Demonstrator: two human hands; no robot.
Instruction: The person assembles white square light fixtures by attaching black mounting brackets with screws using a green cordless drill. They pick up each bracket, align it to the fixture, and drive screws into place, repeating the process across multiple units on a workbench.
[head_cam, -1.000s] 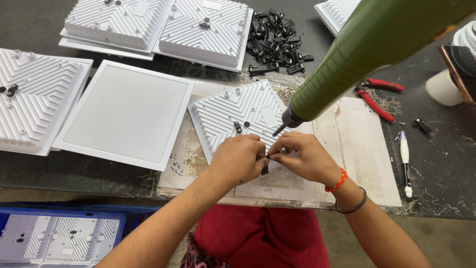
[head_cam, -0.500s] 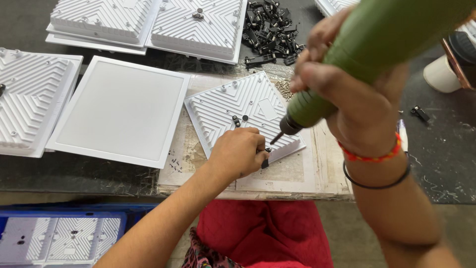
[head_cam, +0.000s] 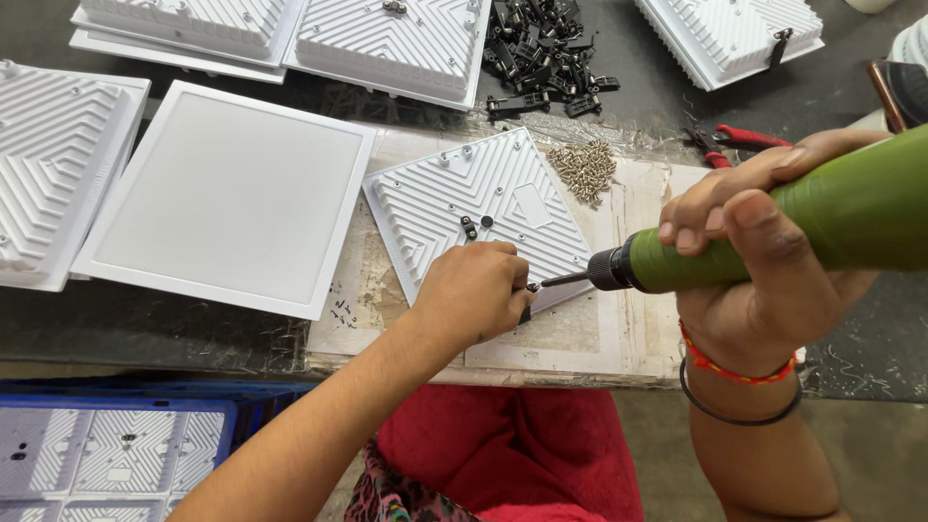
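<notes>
A white square ribbed panel (head_cam: 483, 198) lies on the worn board in front of me, with a small black clip (head_cam: 470, 228) near its middle. My left hand (head_cam: 474, 290) rests at the panel's near corner, pinching a small black part against its edge. My right hand (head_cam: 764, 256) grips a green electric screwdriver (head_cam: 831, 217). Its bit tip (head_cam: 535, 286) points left and touches the spot by my left fingers.
A pile of small screws (head_cam: 583, 169) sits beside the panel. Black clips (head_cam: 541, 43) are heaped farther back. A flat white panel (head_cam: 227, 193) and more ribbed panels (head_cam: 387, 39) lie left and behind. Red-handled pliers (head_cam: 749, 140) lie right. A blue crate (head_cam: 106, 449) holds panels below.
My right hand left the panel corner, took hold of the hanging green screwdriver and brought it down, swinging the bit to my left fingers. My left hand stayed at the corner.
</notes>
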